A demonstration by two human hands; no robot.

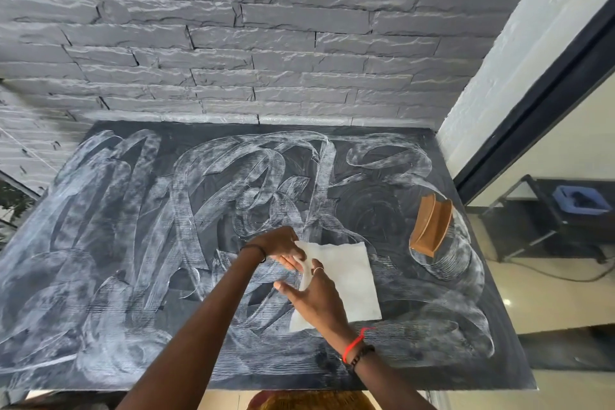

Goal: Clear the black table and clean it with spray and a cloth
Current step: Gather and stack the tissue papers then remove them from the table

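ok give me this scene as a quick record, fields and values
table: black table, top smeared white all over
cloth: white cloth, lying on the table right of centre, left edge lifted
left hand: left hand holds the cloth's far left corner
right hand: right hand pinches the cloth's left edge
wooden piece: brown wooden piece, on the table near its right edge, apart from the cloth
wall: grey stone wall behind the table

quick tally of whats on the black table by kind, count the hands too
white cloth: 1
brown wooden block: 1
hands: 2, the left hand and the right hand, both on the cloth
total: 4
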